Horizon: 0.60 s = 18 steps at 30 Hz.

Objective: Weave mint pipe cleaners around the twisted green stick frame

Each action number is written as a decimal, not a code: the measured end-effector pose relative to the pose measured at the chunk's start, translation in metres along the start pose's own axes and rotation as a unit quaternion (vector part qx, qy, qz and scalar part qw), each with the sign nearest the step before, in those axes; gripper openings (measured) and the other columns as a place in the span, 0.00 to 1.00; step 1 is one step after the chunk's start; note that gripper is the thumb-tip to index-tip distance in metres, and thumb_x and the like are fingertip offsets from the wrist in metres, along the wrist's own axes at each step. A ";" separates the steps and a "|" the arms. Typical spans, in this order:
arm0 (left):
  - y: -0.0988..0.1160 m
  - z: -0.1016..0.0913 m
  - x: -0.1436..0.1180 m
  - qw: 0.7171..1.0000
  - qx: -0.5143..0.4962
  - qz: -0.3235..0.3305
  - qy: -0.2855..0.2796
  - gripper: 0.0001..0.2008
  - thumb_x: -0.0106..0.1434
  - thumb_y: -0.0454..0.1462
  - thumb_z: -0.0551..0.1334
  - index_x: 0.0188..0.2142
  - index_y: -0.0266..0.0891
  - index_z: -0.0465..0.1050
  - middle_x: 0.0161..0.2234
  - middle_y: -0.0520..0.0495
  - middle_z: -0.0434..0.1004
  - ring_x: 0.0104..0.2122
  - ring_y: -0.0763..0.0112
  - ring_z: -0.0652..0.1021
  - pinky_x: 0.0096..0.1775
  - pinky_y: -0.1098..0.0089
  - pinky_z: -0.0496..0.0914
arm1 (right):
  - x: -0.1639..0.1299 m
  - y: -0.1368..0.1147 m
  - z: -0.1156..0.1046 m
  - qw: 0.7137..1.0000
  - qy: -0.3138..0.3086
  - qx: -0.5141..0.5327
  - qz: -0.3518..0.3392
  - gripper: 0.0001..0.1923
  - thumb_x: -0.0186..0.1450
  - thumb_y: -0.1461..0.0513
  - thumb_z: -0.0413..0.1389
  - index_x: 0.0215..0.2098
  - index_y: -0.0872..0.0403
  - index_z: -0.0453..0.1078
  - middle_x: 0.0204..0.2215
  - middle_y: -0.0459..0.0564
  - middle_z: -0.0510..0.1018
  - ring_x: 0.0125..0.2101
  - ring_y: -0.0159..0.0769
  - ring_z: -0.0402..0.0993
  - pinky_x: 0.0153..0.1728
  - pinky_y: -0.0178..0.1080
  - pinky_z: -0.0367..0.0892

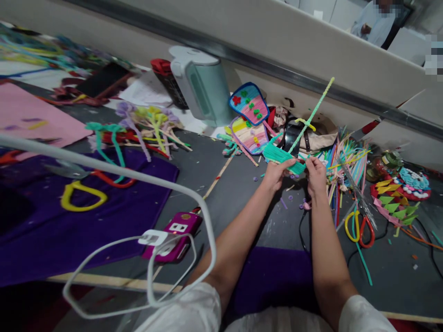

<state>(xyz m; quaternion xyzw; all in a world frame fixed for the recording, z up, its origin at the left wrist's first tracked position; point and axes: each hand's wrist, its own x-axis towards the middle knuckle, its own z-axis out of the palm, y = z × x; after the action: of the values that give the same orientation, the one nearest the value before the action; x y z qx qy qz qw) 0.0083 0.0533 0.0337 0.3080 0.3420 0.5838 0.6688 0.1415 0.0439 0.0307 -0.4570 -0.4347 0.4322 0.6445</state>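
My left hand is closed on a flat teal-green panel made of pipe cleaners laid side by side. At the panel's right edge my right hand pinches with thumb and forefinger, hiding part of that edge. A long pale-green pipe cleaner stalk slants up and right from the panel, with a short yellow pipe cleaner crossing it. Behind my left hand lie two finished cup-shaped pipe cleaner pieces, one blue-rimmed and one purple-rimmed and striped. Small purple curls lie below my hands.
Loose pipe cleaners and red-and-yellow scissors lie to the right. A kettle stands against the partition. A white cable arches across the left, above a magenta power strip and larger scissors on purple cloth.
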 end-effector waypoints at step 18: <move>0.001 0.005 -0.003 0.997 0.043 0.042 0.045 0.20 0.40 0.45 0.78 0.29 0.35 0.79 0.31 0.43 0.84 0.26 0.68 0.79 0.25 0.71 0.70 | -0.008 -0.011 0.003 0.960 -0.006 -0.239 -0.147 0.09 0.63 0.55 0.57 0.36 0.52 0.73 0.36 0.50 0.79 0.41 0.39 0.74 0.45 0.41 0.70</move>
<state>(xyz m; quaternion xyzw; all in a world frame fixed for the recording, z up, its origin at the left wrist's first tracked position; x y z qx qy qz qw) 0.0116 0.0500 0.0378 0.3240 0.3831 0.6096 0.6137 0.1384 0.0345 0.0404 -0.5261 -0.5919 0.2191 0.5700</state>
